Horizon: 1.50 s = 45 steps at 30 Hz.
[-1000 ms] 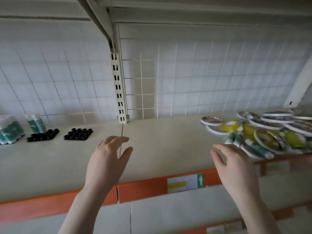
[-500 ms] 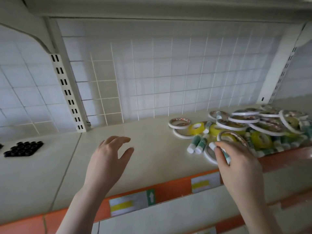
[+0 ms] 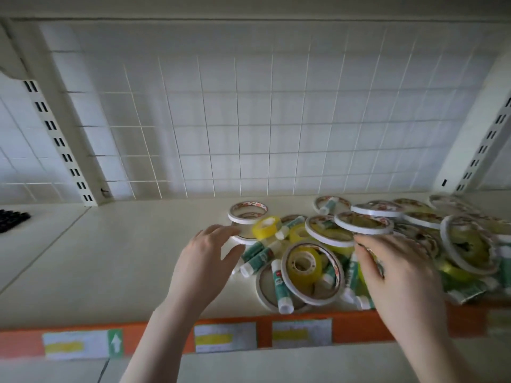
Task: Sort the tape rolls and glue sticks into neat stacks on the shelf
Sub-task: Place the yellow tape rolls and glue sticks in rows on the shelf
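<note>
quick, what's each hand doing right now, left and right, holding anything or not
Left hand: open, fingers spread, holding nothing, at the left edge of the pile of tape rolls and glue sticks.
Right hand: open, fingers spread over the pile; no grip visible.

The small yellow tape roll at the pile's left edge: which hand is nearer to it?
Left. The left hand hovers just left of the small yellow tape roll, fingertips close by; the right hand is over the pile's middle, well to its right.

Two hands [image 3: 204,261], one black cluster [image 3: 12,221], three shelf labels [image 3: 225,338], uncountable jumbled tape rolls [image 3: 362,222], glue sticks [image 3: 280,283].
</note>
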Available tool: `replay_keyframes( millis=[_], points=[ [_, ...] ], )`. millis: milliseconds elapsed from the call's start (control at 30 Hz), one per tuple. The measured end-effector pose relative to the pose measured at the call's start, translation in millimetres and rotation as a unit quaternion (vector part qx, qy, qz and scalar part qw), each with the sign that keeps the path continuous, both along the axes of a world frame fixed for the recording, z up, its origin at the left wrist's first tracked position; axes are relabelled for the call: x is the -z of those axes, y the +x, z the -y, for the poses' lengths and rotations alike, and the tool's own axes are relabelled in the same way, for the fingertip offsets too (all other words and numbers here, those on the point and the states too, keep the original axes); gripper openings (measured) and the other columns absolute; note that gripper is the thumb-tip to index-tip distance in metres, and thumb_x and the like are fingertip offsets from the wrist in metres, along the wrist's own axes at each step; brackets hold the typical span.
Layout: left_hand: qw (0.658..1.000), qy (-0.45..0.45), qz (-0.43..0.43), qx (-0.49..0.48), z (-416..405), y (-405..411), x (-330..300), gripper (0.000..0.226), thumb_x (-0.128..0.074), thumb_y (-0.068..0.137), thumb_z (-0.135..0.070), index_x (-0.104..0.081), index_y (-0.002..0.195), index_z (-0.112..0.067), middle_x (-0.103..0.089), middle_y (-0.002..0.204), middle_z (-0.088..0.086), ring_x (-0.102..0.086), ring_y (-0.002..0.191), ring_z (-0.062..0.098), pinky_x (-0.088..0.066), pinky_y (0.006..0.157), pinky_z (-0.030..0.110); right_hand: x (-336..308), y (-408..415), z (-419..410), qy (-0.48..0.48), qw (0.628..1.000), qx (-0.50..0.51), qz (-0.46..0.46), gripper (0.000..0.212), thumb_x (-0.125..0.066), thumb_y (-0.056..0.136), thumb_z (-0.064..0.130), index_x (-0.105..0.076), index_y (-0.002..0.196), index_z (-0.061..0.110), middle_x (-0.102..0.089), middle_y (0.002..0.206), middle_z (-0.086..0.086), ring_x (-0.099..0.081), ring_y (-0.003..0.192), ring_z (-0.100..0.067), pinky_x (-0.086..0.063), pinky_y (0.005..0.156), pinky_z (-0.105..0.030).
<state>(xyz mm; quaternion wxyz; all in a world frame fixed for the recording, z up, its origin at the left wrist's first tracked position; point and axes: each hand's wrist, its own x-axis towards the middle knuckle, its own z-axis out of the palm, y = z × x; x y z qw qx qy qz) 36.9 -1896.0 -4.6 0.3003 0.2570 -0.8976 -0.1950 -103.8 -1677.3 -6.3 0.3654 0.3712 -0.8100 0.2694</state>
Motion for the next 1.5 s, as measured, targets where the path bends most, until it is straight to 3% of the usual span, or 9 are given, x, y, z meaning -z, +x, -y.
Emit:
replay_keyframes(
  millis=[167, 267, 433, 700, 833, 933, 1067, 1267, 1500],
  points=[
    [0.999, 0.007, 0.053, -0.005, -4, -4, 6, 0.026, -0.060, 0.088, -0.028, -0.064, 0.114, -0.027, -0.063, 0.114, -0.009, -0.058, 0.102, 0.014, -0.042, 0.082, 0.026, 4, 0, 9, -0.011, 0.999, -0.053, -0.002, 0.013, -0.067, 0.076, 0.008, -0.073, 0.086, 0.003, -0.070, 0.081, -0.008, -0.066, 0.072, -0.028, -0.053, 0.069, -0.036],
    [0.997, 0.013, 0.076, -0.004, -3, -8, 9, 0.025, -0.058, 0.090, -0.026, -0.064, 0.114, -0.028, -0.064, 0.113, -0.009, -0.059, 0.101, 0.013, -0.045, 0.084, 0.028, 7, 1, 10, -0.004, 0.997, -0.073, 0.004, 0.010, -0.069, 0.080, 0.009, -0.073, 0.088, 0.004, -0.070, 0.083, -0.006, -0.065, 0.074, -0.026, -0.054, 0.070, -0.037],
    [0.989, 0.012, 0.146, 0.026, 0, -19, 9, 0.024, -0.053, 0.092, -0.027, -0.063, 0.113, -0.030, -0.067, 0.106, -0.007, -0.060, 0.097, 0.016, -0.047, 0.082, 0.032, 11, -2, 11, 0.006, 0.996, -0.085, 0.025, 0.017, -0.072, 0.073, 0.005, -0.073, 0.090, 0.004, -0.070, 0.084, -0.006, -0.066, 0.076, -0.027, -0.055, 0.072, -0.039],
    [0.981, 0.030, 0.174, 0.076, 8, -31, -2, 0.029, -0.056, 0.086, -0.017, -0.064, 0.108, -0.034, -0.063, 0.086, -0.012, -0.060, 0.085, 0.014, -0.049, 0.078, 0.029, 12, -3, 10, -0.007, 0.996, -0.084, 0.026, 0.017, -0.063, 0.077, 0.011, -0.073, 0.090, 0.004, -0.070, 0.083, -0.006, -0.065, 0.075, -0.025, -0.054, 0.071, -0.036],
    [0.977, 0.043, 0.193, 0.081, 15, -23, -5, 0.029, -0.059, 0.083, -0.028, -0.063, 0.109, -0.039, -0.057, 0.078, -0.017, -0.058, 0.076, 0.010, -0.050, 0.073, 0.028, 12, -1, 13, -0.012, 0.996, -0.082, 0.018, 0.016, -0.066, 0.075, 0.009, -0.073, 0.089, 0.004, -0.070, 0.081, -0.006, -0.065, 0.073, -0.026, -0.054, 0.069, -0.035],
    [0.969, 0.064, 0.218, 0.095, 19, -14, -7, 0.044, -0.060, 0.080, -0.025, -0.056, 0.119, -0.045, -0.056, 0.084, -0.012, -0.054, 0.075, 0.010, -0.049, 0.073, 0.029, 12, 0, 19, -0.021, 0.996, -0.089, 0.014, 0.016, -0.066, 0.076, 0.009, -0.073, 0.088, 0.003, -0.070, 0.081, -0.006, -0.065, 0.072, -0.026, -0.053, 0.068, -0.034],
    [0.954, 0.059, 0.277, 0.097, 25, -10, -8, 0.053, -0.056, 0.074, -0.032, -0.052, 0.125, -0.042, -0.050, 0.095, -0.005, -0.053, 0.088, 0.017, -0.047, 0.084, 0.037, 12, 3, 27, -0.011, 0.995, -0.094, 0.018, 0.017, -0.063, 0.078, 0.013, -0.073, 0.090, 0.005, -0.070, 0.082, -0.006, -0.066, 0.073, -0.027, -0.054, 0.068, -0.035],
    [0.971, 0.046, 0.225, 0.063, 31, -8, -5, 0.026, -0.061, 0.079, -0.028, -0.063, 0.105, -0.032, -0.061, 0.091, -0.003, -0.059, 0.082, 0.019, -0.050, 0.079, 0.034, 3, 7, 40, 0.000, 0.996, -0.087, -0.004, 0.016, -0.075, 0.069, 0.007, -0.074, 0.086, 0.006, -0.071, 0.079, -0.004, -0.066, 0.069, -0.024, -0.051, 0.064, -0.028],
    [0.988, 0.068, 0.136, 0.020, 44, 7, 0, 0.022, -0.064, 0.079, -0.026, -0.061, 0.100, -0.032, -0.061, 0.086, -0.010, -0.060, 0.078, 0.016, -0.049, 0.074, 0.029, 0, 1, 67, 0.045, 0.990, -0.129, 0.023, 0.014, -0.076, 0.071, 0.006, -0.073, 0.084, 0.008, -0.070, 0.077, -0.003, -0.065, 0.070, -0.023, -0.053, 0.063, -0.031]
  ],
)
